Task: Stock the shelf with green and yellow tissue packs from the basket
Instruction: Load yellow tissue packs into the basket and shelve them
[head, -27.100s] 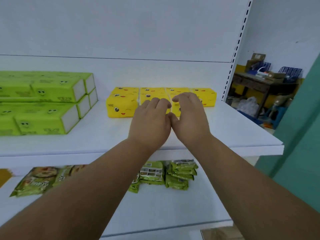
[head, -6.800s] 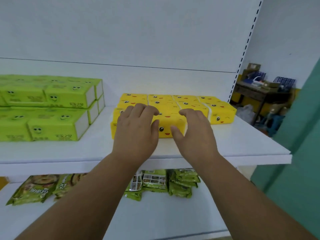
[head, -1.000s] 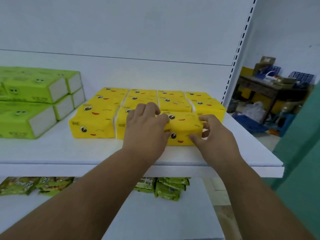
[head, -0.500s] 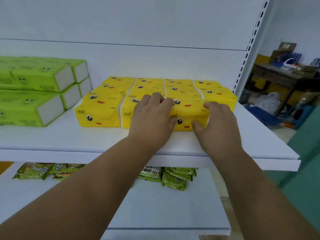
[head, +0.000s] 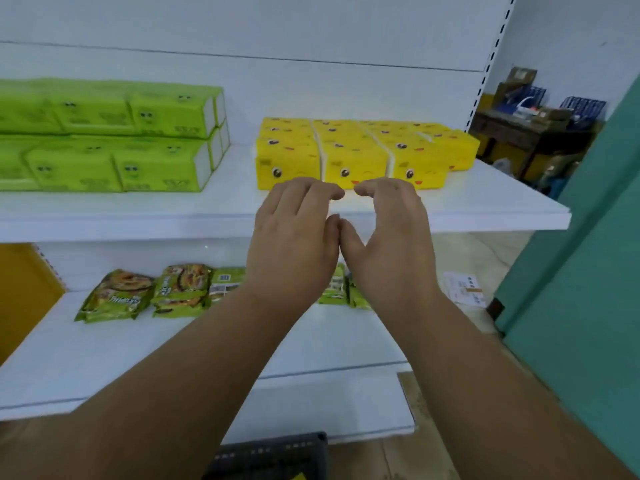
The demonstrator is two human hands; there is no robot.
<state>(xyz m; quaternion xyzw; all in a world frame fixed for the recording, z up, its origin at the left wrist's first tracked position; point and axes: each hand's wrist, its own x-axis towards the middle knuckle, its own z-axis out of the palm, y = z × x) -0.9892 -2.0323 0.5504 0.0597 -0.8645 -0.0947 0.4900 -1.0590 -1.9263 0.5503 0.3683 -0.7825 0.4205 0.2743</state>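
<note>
Head view shows the left hand (head: 294,237) and the right hand (head: 391,237) side by side in front of the shelf (head: 485,209), thumbs almost meeting, fingers loosely bent and holding nothing. Just beyond the fingertips stands the block of yellow tissue packs (head: 349,157), three across in its front row with more rows behind; the hands sit a little short of it, not touching. Well off to the left of the left hand lie the green tissue packs (head: 104,136), stacked two high. Below the wrists, at the bottom edge of the frame, a dark basket (head: 273,455) shows a speck of yellow; what else it contains cannot be made out. Beneath the hands, on the lower shelf, lie green snack packets (head: 149,292). The step now seems to be reaching down for another pack: best to take it by both short ends, bring it up level, and set it flush against the front row so the faces line up.
</note>
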